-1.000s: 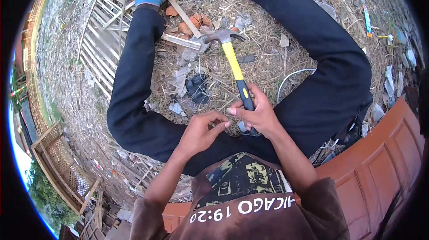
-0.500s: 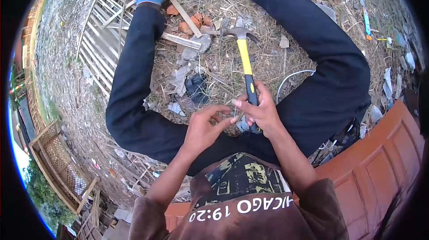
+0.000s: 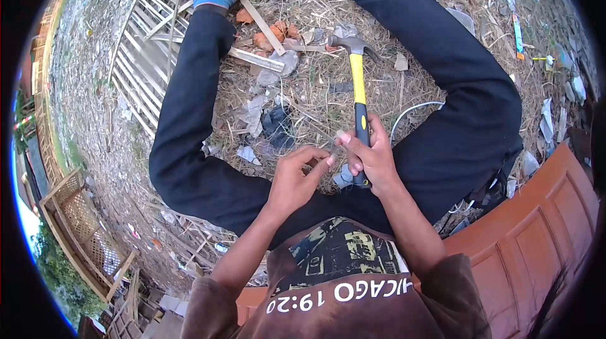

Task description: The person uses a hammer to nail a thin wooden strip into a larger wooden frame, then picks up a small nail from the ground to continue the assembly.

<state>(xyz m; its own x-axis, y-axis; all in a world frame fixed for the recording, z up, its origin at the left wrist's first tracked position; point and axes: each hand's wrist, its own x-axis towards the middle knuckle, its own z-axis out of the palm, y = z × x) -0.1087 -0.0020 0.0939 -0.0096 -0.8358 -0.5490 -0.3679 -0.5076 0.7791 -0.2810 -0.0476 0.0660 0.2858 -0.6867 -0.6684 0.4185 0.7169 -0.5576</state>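
My right hand (image 3: 377, 161) is closed round the black lower grip of a claw hammer (image 3: 358, 80). The hammer's yellow shaft points away from me, its steel head over the littered ground. Just left of it, my left hand (image 3: 297, 180) has thumb and forefinger pinched together. Whatever sits between those fingertips is too small to name. The right thumb reaches toward the left fingertips, with a small gap between the hands. Both hands are above the ground between my bent legs.
A slatted wooden panel (image 3: 140, 64) lies by my left leg. Wood offcuts (image 3: 255, 59), broken orange pieces (image 3: 268, 37) and a dark plastic scrap (image 3: 278, 125) litter the dry grass. A brown panelled door (image 3: 533, 238) lies at the right, and a lattice frame (image 3: 82, 231) at far left.
The hammer and my right hand have shifted slightly right. My hands, whose fingertips were nearly meeting, are now a little farther apart.
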